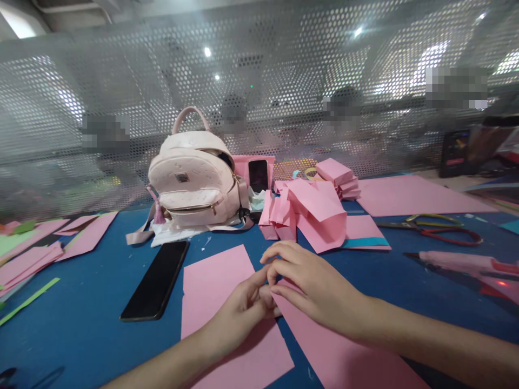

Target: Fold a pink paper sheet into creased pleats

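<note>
My left hand [252, 303] is closed with its fingers curled, above the right edge of a pink paper sheet [219, 281] lying on the blue table. My right hand [310, 286] meets it at the fingertips, its thumb and fingers bent together. Under the right hand and forearm, a second pink sheet [336, 351] reaches towards me, its upper corner at the fingers. Whatever sits between the fingers is hidden. Just beyond the hands stand folded pink paper pieces [279, 213] and a curled pink sheet [320, 208].
A black phone [156, 281] lies left of the sheets, with a pale pink backpack [194, 178] behind it. Scissors [430, 226] and a pink glue gun [462, 262] with a lit red light are at right. Paper scraps [32, 265] cover the left. A perforated metal screen [275, 70] rises behind.
</note>
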Tool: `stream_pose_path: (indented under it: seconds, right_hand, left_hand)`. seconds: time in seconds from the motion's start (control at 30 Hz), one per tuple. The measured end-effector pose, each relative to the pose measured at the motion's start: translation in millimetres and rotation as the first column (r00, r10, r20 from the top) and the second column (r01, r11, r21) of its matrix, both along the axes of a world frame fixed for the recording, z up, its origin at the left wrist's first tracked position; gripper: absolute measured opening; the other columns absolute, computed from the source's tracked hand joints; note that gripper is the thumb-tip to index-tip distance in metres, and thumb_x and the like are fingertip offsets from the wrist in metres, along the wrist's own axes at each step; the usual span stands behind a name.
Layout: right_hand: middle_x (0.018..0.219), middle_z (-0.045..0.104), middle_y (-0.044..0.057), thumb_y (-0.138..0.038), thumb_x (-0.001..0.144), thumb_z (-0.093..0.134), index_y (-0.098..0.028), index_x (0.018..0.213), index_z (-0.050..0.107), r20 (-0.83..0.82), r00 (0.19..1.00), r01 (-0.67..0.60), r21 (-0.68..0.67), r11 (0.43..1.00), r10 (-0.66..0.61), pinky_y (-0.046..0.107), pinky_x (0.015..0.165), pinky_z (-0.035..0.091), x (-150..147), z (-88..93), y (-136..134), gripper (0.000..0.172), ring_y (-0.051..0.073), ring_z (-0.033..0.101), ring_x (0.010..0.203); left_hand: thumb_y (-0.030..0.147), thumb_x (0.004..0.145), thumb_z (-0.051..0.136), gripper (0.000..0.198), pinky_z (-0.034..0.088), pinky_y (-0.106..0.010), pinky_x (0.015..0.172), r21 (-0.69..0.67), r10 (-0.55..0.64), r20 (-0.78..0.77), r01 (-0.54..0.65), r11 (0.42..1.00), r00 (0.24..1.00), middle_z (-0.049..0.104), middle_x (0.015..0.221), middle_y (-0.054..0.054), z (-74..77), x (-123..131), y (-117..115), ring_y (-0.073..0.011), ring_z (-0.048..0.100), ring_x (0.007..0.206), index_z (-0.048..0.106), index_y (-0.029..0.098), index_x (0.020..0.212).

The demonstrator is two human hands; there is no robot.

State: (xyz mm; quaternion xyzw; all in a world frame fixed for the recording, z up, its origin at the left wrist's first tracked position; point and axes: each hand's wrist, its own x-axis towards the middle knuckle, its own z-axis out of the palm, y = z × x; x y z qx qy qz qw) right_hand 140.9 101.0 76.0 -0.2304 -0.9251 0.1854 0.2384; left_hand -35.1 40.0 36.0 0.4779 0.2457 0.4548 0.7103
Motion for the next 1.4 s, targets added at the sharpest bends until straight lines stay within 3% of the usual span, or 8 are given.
stream_pose_path:
  seconds: [0.17, 0.33, 0.57, 0.73, 0.87, 1.03, 1.27, 1.4]
  right_hand:
    - [0.113, 0.062, 0.006, -0.009, 0.09, 0.06, -0.019, 0.088, 0.062, -0.016, 1.0, -0.011, 0.044, 0.999, 0.012, 0.038, 0.096, 0.047, 0, -1.7, 0, 0.011, 0.021, 0.055, 0.109]
    - [0.114, 0.063, 0.006, -0.009, 0.09, 0.061, -0.02, 0.087, 0.062, -0.019, 1.0, -0.013, 0.032, 0.999, 0.014, 0.037, 0.096, 0.047, 0, -1.7, 1, 0.011, 0.021, 0.055, 0.109]
    - [0.113, 0.06, 0.003, -0.005, 0.084, 0.07, -0.021, 0.085, 0.064, -0.047, 0.999, 0.0, -0.127, 0.992, -0.006, 0.033, 0.094, 0.047, -1, 1.9, 2, 0.017, 0.018, 0.056, 0.108]
    - [0.113, 0.061, 0.003, -0.009, 0.084, 0.073, -0.022, 0.084, 0.066, -0.106, 0.994, 0.001, -0.166, 0.986, -0.019, 0.034, 0.095, 0.047, 0, 0.8, 1, 0.015, 0.018, 0.057, 0.109]
    - [0.109, 0.065, 0.004, -0.015, 0.089, 0.071, -0.024, 0.088, 0.071, -0.174, 0.985, -0.025, -0.057, 0.998, 0.015, 0.035, 0.092, 0.047, 2, -7.7, 5, 0.009, 0.02, 0.058, 0.106]
    - [0.093, 0.069, 0.004, -0.025, 0.097, 0.062, -0.026, 0.095, 0.074, -0.192, 0.98, -0.019, 0.129, 0.991, 0.043, 0.037, 0.084, 0.046, 4, -24.1, 11, 0.012, 0.02, 0.058, 0.095]
    - [0.091, 0.07, 0.003, -0.029, 0.098, 0.06, -0.026, 0.101, 0.074, -0.264, 0.963, -0.01, 0.175, 0.985, 0.057, 0.035, 0.08, 0.045, 5, -37.2, 13, 0.015, 0.018, 0.057, 0.089]
    - [0.09, 0.07, 0.003, -0.028, 0.099, 0.059, -0.026, 0.102, 0.075, -0.262, 0.964, 0.0, 0.194, 0.981, 0.052, 0.034, 0.079, 0.046, 6, -37.9, 13, 0.017, 0.018, 0.057, 0.089]
  left_hand:
    - [0.037, 0.1, 0.059, 0.021, 0.045, -0.033, 0.093, 0.01, -0.015, 0.043, 0.015, 1.0, 0.999, 0.062, 0.099, -0.005, -1.6, 1, 0, -0.0153, 0.062, 0.091, 0.06, 0.019, 0.111]
    - [0.041, 0.098, 0.061, 0.027, 0.044, -0.029, 0.087, 0.009, -0.005, 0.013, 0.004, 1.0, 1.0, 0.057, 0.092, -0.003, -3.3, 0, 1, -0.0132, 0.057, 0.085, 0.06, 0.019, 0.113]
    - [0.042, 0.098, 0.062, 0.051, 0.036, -0.021, 0.068, 0.094, 0.071, -0.234, -0.05, 0.994, 0.97, 0.043, 0.076, 0.004, 1.2, -2, -2, -0.0087, 0.037, 0.067, 0.047, 0.02, 0.142]
    - [0.05, 0.098, 0.057, 0.057, 0.027, -0.021, 0.057, 0.104, 0.183, -0.38, -0.154, 0.983, 0.907, 0.038, 0.069, 0.005, 1.2, -1, -5, -0.0099, 0.031, 0.062, 0.047, 0.017, 0.143]
    - [0.055, 0.096, 0.057, 0.071, 0.027, -0.021, 0.055, 0.091, 0.21, -0.376, -0.19, 0.978, 0.902, 0.036, 0.066, 0.006, -3.5, -2, -4, -0.0103, 0.029, 0.06, 0.036, 0.014, 0.152]
    - [0.058, 0.091, 0.063, 0.089, 0.044, -0.024, 0.068, -0.009, 0.206, -0.305, -0.219, 0.976, 0.93, 0.038, 0.071, 0.006, -8.1, -4, 0, -0.0099, 0.033, 0.065, 0.022, 0.015, 0.158]
    - [0.054, 0.089, 0.069, 0.091, 0.048, -0.025, 0.077, -0.08, 0.163, -0.233, -0.186, 0.979, 0.959, 0.046, 0.075, 0.005, -7.8, -4, 1, -0.0089, 0.042, 0.069, 0.022, 0.017, 0.158]
    - [0.05, 0.089, 0.072, 0.089, 0.048, -0.025, 0.076, -0.101, 0.155, -0.183, -0.175, 0.979, 0.971, 0.043, 0.071, 0.006, -5.2, -4, 2, -0.0075, 0.039, 0.065, 0.025, 0.017, 0.157]
